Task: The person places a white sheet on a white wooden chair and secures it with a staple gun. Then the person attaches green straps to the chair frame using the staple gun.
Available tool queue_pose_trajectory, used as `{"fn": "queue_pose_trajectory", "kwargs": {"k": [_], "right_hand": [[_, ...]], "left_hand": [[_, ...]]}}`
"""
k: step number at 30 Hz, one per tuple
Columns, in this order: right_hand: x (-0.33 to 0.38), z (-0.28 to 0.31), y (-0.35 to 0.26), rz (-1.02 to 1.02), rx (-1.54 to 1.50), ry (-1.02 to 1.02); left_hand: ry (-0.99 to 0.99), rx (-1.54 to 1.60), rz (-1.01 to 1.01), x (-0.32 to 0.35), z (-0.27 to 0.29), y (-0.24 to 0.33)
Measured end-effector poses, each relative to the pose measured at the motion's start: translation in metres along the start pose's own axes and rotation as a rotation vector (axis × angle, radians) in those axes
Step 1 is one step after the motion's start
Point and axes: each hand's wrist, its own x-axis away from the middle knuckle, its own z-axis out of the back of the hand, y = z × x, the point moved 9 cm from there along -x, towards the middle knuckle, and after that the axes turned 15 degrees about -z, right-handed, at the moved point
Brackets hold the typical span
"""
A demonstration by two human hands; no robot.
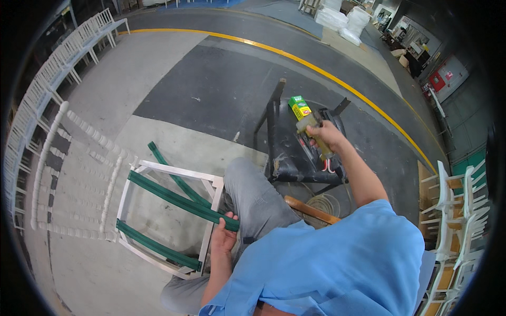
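My left hand grips the end of a green webbing strap that runs diagonally across the open white seat frame of a white chair lying tilted in front of me. A second green strap crosses the frame's near side, and a third lies under the diagonal one. My right hand is raised over a black stool and holds a tool with a green and yellow box on its top end.
A worn black stool stands to the right of my knee. Rows of white chairs line the left side, and more white chairs are stacked at the right. A yellow line curves across the concrete floor. White sacks sit far back.
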Motion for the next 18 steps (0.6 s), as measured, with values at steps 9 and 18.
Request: {"fn": "queue_pose_trajectory", "kwargs": {"k": [9, 18], "right_hand": [[-0.086, -0.009, 0.111, -0.259, -0.091, -0.035], [-0.049, 0.028, 0.052, 0.287, 0.735, 0.495]], "left_hand": [[0.107, 0.124, -0.159, 0.002, -0.006, 0.013], [0.240, 0.000, -0.403, -0.007, 0.007, 0.026]]}}
